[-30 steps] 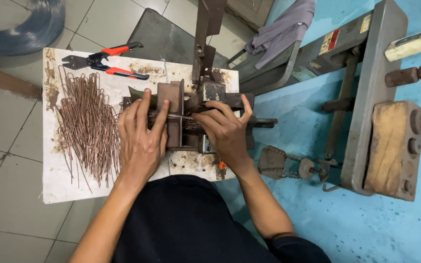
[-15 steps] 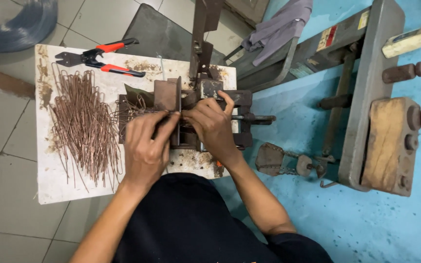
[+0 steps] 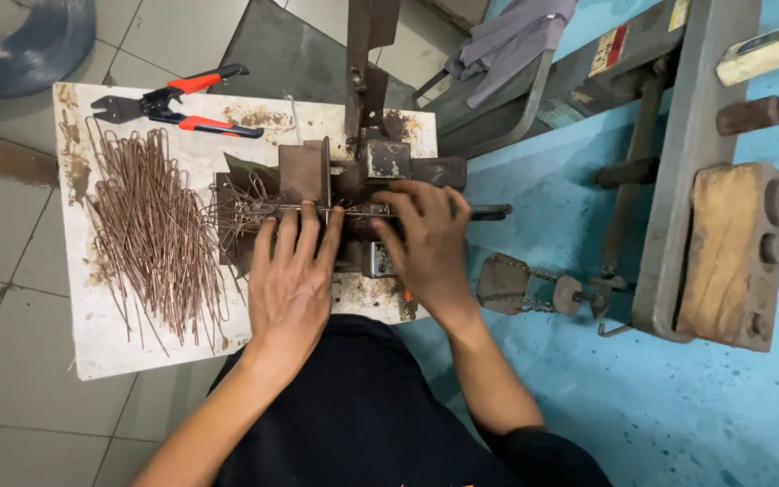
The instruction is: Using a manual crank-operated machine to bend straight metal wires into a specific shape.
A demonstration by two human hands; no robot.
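A dark metal bending jig [image 3: 380, 171] is fixed on a white, rust-stained board [image 3: 110, 334]. A thin metal rod [image 3: 295, 208] lies across the jig, running left to right. My left hand [image 3: 290, 280] rests on the jig's left half with its fingertips pressed on the rod. My right hand [image 3: 426, 243] covers the right half, fingers curled down over the rod. Left of the jig lies a heap of bent brown wire pieces [image 3: 151, 234], and a few more are tangled beside the jig's left block.
Red-handled cutters [image 3: 173, 104] lie at the board's far edge. To the right stands a blue machine frame [image 3: 570, 379] with a grey steel beam [image 3: 687, 162], a wooden block with pegs [image 3: 737, 252] and a small chain [image 3: 534, 298]. A wire coil [image 3: 20, 45] sits far left on the tiled floor.
Both hands have shifted a little on the jig, the left one flattening onto the rod. The view has slid slightly, so the board sits lower and farther right in the picture.
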